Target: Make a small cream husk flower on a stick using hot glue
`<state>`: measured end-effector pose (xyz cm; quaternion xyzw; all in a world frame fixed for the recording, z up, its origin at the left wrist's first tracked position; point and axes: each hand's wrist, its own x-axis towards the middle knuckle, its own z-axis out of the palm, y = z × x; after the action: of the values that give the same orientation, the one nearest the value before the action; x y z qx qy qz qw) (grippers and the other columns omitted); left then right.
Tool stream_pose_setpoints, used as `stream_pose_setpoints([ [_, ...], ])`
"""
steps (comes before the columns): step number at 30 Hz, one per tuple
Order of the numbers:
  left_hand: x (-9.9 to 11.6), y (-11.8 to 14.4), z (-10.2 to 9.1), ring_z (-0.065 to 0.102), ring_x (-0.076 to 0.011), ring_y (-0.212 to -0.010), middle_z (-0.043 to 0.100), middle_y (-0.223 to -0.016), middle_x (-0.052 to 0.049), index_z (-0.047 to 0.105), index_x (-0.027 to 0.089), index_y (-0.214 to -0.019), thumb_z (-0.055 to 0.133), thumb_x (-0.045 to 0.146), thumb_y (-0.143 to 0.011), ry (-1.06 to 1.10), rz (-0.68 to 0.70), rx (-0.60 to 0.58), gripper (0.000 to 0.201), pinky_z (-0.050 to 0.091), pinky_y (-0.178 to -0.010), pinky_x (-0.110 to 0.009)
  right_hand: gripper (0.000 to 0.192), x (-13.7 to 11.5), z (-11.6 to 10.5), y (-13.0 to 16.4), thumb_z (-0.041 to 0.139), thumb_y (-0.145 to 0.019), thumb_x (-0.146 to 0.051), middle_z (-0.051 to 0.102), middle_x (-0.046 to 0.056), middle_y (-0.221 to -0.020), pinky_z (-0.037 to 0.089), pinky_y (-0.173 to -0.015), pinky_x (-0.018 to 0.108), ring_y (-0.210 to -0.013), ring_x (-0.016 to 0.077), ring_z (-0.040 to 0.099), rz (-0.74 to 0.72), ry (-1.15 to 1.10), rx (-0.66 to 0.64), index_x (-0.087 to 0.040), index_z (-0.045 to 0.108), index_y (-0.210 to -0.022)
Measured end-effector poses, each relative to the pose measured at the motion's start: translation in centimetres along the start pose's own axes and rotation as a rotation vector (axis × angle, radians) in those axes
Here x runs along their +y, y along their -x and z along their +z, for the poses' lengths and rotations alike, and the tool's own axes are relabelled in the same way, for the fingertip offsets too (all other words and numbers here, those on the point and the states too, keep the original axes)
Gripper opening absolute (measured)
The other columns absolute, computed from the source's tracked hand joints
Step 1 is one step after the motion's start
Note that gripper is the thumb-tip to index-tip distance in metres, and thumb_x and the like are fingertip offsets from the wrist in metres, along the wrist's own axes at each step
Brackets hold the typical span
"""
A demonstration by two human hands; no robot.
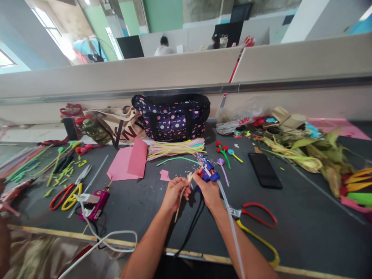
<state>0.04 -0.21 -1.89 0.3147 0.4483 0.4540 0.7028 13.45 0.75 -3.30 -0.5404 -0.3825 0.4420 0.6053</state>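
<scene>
Lying at nine o'clock from the person's left hand (pixel 176 190), the scissors (pixel 69 197) rest on the desk (pixel 305 236), with a purple gun (pixel 97 205) nearer in, between eight and nine. Pink paper (pixel 120 164) sits toward ten, and a bundle (pixel 176 149) of coloured stems lies at twelve.

The left hand is curled nearly closed, its fingers holding the pale strip (pixel 179 205) near the upper end. The strip lies between the two hands, its long axis running roughly from one o'clock down to seven, the lower end hanging free below the left fingers. The right hand (pixel 207 190) meets it at the top, thumb and forefinger close together; whether they pinch the tip cannot be told.

The blue gun (pixel 209 172) is up against the right hand, the nearer of the two. Its handle is mostly covered, so a grip on it cannot be confirmed. The nozzle points to eleven and stands at one o'clock from the strip's upper end, near it; a glue stick (pixel 231 223) trails from its rear toward five.

From the right hand, red pompoms (pixel 222 148) lie at one, a phone (pixel 265 170) between two and three, and red-and-yellow handles (pixel 259 215) at four.
</scene>
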Motion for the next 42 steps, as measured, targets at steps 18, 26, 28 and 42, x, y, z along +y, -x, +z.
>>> stream_pose_setpoints([
  [18,-0.1,0.4,0.4,0.029,-0.0017,-0.037,0.055,-0.053,0.004,0.059,0.017,-0.073,0.070,0.037,-0.070,-0.210,0.145,0.046,0.023,0.016,-0.040,-0.017,0.027,-1.1,0.4,0.5,0.073,-0.068,-0.044,0.067,0.001,-0.074,0.053,-0.069,0.030,-0.069,0.0168,0.062,-0.025,0.006,0.001,-0.021,0.065,-0.080],
  [26,-0.1,0.5,0.5,0.030,-0.0043,-0.040,0.054,-0.054,0.004,0.060,0.017,-0.071,0.064,0.032,-0.074,-0.332,0.245,0.068,0.016,0.021,-0.043,-0.019,0.024,-1.7,0.5,0.6,0.072,-0.068,-0.042,0.066,0.001,-0.074,0.052,-0.068,0.031,-0.067,0.0166,0.061,-0.080,0.001,0.004,-0.022,0.063,-0.078],
  [28,-0.2,0.5,0.4,0.031,-0.0050,-0.041,0.055,-0.054,0.003,0.060,0.017,-0.070,0.064,0.031,-0.075,-0.351,0.258,0.072,0.015,0.022,-0.044,-0.019,0.025,-1.8,0.7,0.6,0.073,-0.067,-0.042,0.065,0.001,-0.074,0.052,-0.068,0.031,-0.067,0.0166,0.060,-0.070,-0.018,0.016,-0.022,0.062,-0.077],
  [42,-0.1,0.6,0.5,0.030,-0.0049,-0.041,0.054,-0.055,0.004,0.059,0.017,-0.073,0.065,0.037,-0.077,-0.339,0.246,0.061,0.021,0.020,-0.044,-0.020,0.027,-2.3,0.7,0.9,0.072,-0.067,-0.044,0.068,0.002,-0.075,0.054,-0.068,0.031,-0.069,0.0179,0.063,-0.059,0.014,0.033,-0.022,0.063,-0.078],
])
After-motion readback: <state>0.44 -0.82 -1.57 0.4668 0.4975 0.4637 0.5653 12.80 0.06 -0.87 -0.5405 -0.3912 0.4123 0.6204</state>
